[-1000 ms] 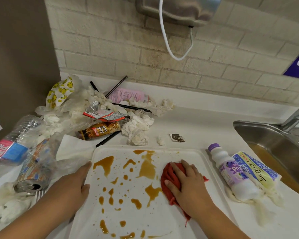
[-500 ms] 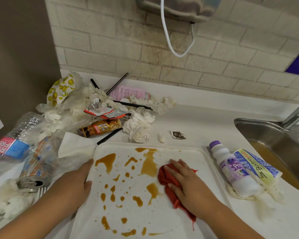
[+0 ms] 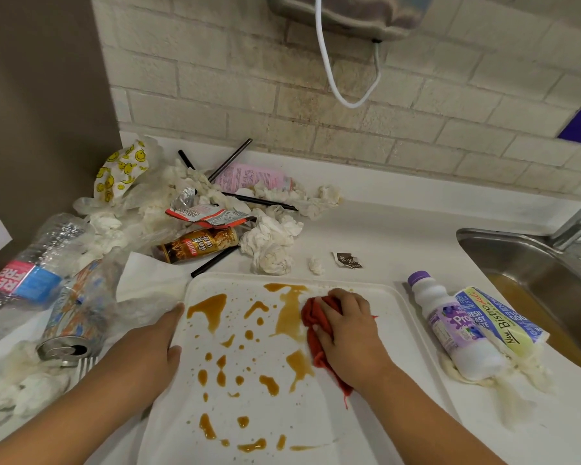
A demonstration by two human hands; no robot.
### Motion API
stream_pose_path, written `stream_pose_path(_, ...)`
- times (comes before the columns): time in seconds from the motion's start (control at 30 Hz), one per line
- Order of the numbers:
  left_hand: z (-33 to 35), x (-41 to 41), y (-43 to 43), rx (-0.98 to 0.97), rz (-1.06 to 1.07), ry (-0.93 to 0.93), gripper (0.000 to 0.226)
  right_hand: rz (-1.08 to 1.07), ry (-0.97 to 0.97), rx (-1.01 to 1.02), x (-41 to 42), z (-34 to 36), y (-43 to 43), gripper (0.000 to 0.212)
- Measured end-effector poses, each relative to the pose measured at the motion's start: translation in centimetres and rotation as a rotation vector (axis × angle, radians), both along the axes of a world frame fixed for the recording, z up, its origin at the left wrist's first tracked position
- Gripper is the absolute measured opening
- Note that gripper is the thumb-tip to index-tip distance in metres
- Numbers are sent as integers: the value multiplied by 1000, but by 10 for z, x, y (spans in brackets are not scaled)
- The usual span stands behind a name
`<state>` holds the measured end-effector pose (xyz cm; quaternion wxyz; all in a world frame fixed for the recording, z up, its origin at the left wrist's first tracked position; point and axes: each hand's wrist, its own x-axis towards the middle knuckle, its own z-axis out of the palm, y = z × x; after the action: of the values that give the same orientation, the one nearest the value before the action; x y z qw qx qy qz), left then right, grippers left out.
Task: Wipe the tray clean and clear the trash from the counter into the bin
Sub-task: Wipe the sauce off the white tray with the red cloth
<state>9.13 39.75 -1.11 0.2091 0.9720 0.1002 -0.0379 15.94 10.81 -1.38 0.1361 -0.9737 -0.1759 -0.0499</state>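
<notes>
A white tray [image 3: 393,297] lies on the counter in front of me, spattered with brown sauce [image 3: 289,317]. My right hand [image 3: 346,333] presses a red cloth [image 3: 311,317] flat against the tray's upper right part, touching the largest stain. My left hand [image 3: 151,347] rests on the tray's left rim, thumb on the inside. Trash is heaped at the back left: crumpled tissues [image 3: 272,243], a brown can [image 3: 195,245], black straws [image 3: 259,199], wrappers [image 3: 208,214], a clear plastic bottle [image 3: 31,270] and a crushed can [image 3: 71,327].
A white bottle with a purple cap [image 3: 450,327] and a yellow-blue wrapper [image 3: 503,317] lie on tissue right of the tray. A steel sink [image 3: 530,266] with brown liquid sits at far right. A small dark sachet [image 3: 348,260] lies behind the tray. No bin is visible.
My right hand has pushed the red cloth up and leftward across the tray, into the big stain near the top. The left hand stays on the rim.
</notes>
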Motion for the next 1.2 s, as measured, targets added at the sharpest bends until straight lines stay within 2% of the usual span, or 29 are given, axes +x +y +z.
stream_pose_path(0.17, -1, 0, 1, -20, 3, -12, 66, 229, 60, -42, -3, 5, -2, 47)
stream_pose_path(0.33, 0, 0, 1, -29, 11, -14, 66, 158, 38, -7, 9, 4, 6, 45)
stream_pose_path(0.5, 0, -1, 0, -34, 8, -21, 66, 320, 94, -69, 5, 7, 8, 48)
stream_pose_path(0.7, -1, 0, 0, -18, 12, -6, 66, 258, 83, -35, 15, 8, 8, 48)
stream_pose_path(0.87, 0, 0, 1, -18, 7, -3, 67, 448, 131, -35, -1, 5, 4, 48)
stream_pose_path(0.93, 0, -1, 1, -15, 3, -7, 66, 434, 153, -5, 2, 9, -12, 45)
stream_pose_path(1.07, -1, 0, 1, -23, 7, -5, 66, 340, 79, -16, 3, 7, -9, 49)
stream_pose_path(1.2, -1, 0, 2, -32, -1, -11, 65, 471, 105, -32, -18, 4, -1, 52)
